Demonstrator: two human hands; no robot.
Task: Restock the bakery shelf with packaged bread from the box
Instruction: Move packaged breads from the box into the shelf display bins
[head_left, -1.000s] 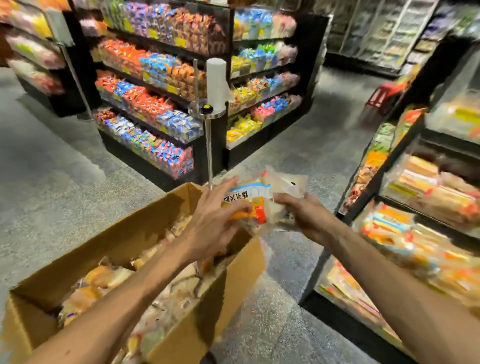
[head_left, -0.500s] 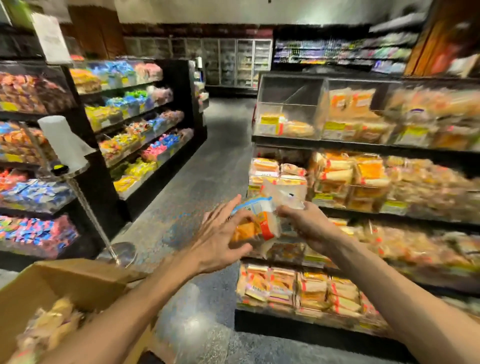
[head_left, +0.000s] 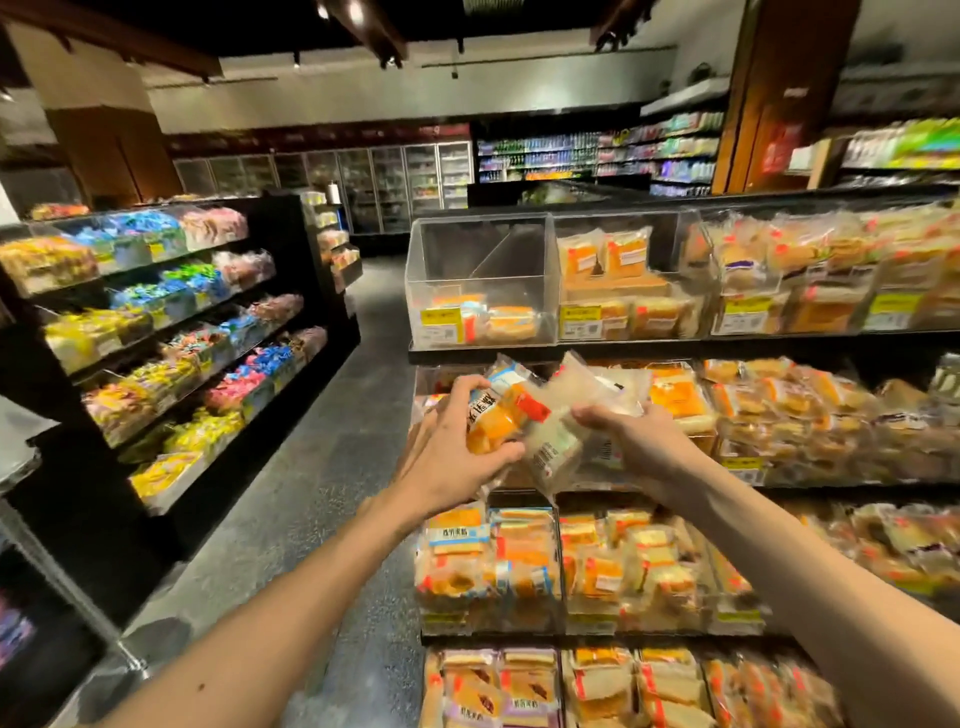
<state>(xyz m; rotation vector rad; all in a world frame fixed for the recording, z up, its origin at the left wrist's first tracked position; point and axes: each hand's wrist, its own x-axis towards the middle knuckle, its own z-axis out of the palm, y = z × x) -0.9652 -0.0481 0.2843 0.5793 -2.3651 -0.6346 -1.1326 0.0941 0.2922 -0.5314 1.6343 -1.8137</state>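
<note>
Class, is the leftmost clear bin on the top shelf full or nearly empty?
Nearly empty: the clear bin holds just a few packets at its bottom.

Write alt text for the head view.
Two hands hold bread packs before a bakery shelf: the left hand grips an orange pack, the right hand a clear pack. The top-left bin is nearly empty. A candy shelf stands left.

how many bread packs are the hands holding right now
2: an orange-labelled pack gripped by the left hand, and a paler clear-wrapped pack held by the right hand. They overlap, so another may be hidden behind.
</note>
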